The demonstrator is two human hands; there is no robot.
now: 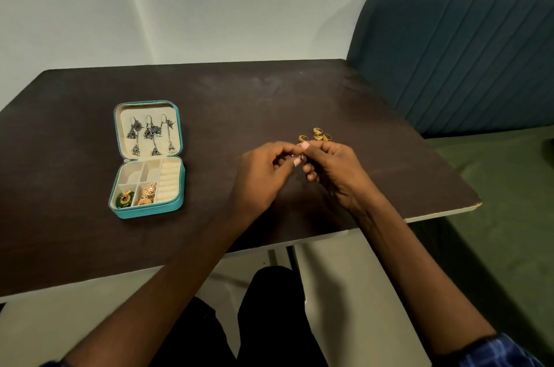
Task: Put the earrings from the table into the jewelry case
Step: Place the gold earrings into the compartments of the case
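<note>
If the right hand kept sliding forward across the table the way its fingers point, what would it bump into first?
Most likely the gold earrings, heaped on the table just beyond the right hand. They look very close to its fingers, though one view leaves the gap unclear.

1 jewelry case, teal, open. Silver dangle earrings in the lid: approx 3 hanging strands, exact no. hard to tell. Base: 1 green earring in one compartment, approx 2 gold earrings in the next. Gold pieces on table: small cluster, approx 4, too small to count for sure. 2 hands, left hand & right hand. 1 table, 1 sofa.
</note>
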